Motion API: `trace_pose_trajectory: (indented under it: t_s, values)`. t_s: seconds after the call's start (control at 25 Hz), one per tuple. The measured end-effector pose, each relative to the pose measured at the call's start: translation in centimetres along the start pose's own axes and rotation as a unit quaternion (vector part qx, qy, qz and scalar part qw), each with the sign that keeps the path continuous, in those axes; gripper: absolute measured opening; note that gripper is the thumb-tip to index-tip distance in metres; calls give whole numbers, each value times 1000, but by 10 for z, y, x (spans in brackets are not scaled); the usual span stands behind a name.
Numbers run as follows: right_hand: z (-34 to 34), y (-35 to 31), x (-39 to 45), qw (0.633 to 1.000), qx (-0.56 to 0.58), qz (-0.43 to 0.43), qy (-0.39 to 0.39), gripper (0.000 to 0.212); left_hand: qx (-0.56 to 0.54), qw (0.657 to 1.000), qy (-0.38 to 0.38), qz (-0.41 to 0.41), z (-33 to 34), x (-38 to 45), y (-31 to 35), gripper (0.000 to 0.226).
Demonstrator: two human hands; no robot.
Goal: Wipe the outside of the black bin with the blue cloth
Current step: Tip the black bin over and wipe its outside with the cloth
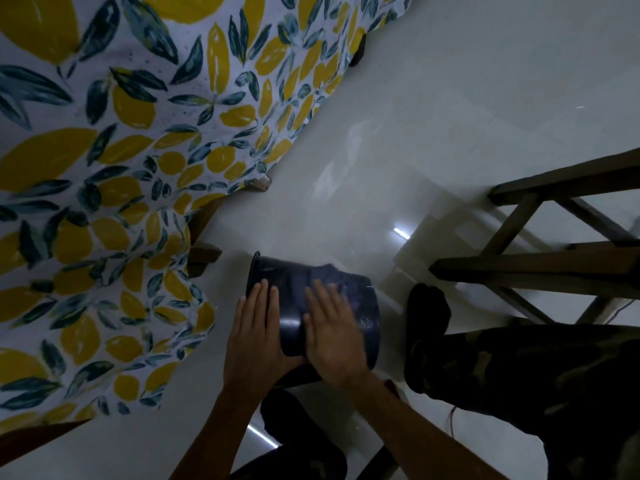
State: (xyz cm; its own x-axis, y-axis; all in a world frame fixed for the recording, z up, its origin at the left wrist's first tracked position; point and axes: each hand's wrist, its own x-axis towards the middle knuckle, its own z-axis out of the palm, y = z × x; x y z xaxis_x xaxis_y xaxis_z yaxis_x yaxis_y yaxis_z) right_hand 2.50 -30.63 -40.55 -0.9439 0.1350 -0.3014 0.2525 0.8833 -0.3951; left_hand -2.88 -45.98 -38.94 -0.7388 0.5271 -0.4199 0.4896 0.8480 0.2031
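Black plastic fills the space under my palms: the bin lies on its side on the pale floor, its rim pointing up and to the left towards the lemon-print cloth that hangs from the tabletop, its base turned towards my leg. I judge the wiping is under way, on the upper curve of the wall. My left hand lies flat with fingers straight and close together on the rim end, steadying the bin, not curled round anything. My right hand is spread, fingers straight, pressing the blue cloth against the wall; the cloth is dark and hard to tell from the plastic in this dim light, but a crumpled patch of it shows past my fingertips, lying over the top of the bin towards the far side. My right hand looks a little blurred, which fits a rubbing stroke, though I cannot be sure. So the bin sits directly beneath both hands, touching them, with the cloth between my right palm and the wall. The underside resting on the floor and the base end look to be still unreached, I would guess. The next move calls for rolling the bin a part turn with my left hand while my right keeps the cloth flat and pressed, so a fresh strip comes uppermost. A wooden chair frame stands to the right, well apart from the bin.
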Motion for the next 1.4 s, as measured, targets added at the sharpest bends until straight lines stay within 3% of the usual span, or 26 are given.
trace_pose_trajectory:
  t_s: [0.08, 0.16, 0.32, 0.44, 0.48, 0.56, 0.64, 0.8, 0.92, 0.96, 1.08, 1.28, 1.4]
  values:
    - [2, -13, 27, 994, 36, -102, -33, 56, 5, 1000, 6, 10, 0, 0, 1, 133]
    - [5, -5, 63, 987, 67, -124, -76, 56, 2, 1000, 1, -5, -2, 0, 3, 140]
    - [10, 83, 81, 986, 24, 64, -152, 49, 2, 1000, -10, -27, -8, 0, 5, 148]
    - [11, 94, 29, 970, 137, 187, -75, 60, 1, 1000, -7, -24, -8, 4, 5, 147]
    - [11, 80, 10, 973, 129, 189, -38, 61, 2, 1000, -8, -23, -8, 4, 6, 147]
    - [5, 47, -14, 986, 70, 149, -6, 62, 1, 1000, -4, -22, -7, 2, 6, 146]
    - [4, 22, -11, 992, 83, 97, 7, 58, -3, 1000, 2, -13, -6, 1, 3, 144]
    - [1, -14, 40, 962, 259, -23, -89, 55, -8, 999, 32, 9, -2, 1, 3, 135]
    - [-11, -4, 87, 947, 225, -123, -195, 48, -28, 998, 49, 2, -4, 2, 3, 137]
    - [-10, 6, 103, 943, 222, -117, -219, 46, -27, 999, 47, 5, -5, 3, 4, 137]
    - [-8, 15, 125, 944, 220, 13, -245, 44, -15, 999, 44, 7, -8, 7, 5, 137]
    - [-18, 12, 109, 918, 290, -65, -263, 48, -20, 998, 54, -3, -4, -1, 6, 141]
    - [-16, 44, 103, 954, 198, 7, -225, 44, -19, 998, 54, -19, -4, -6, 10, 143]
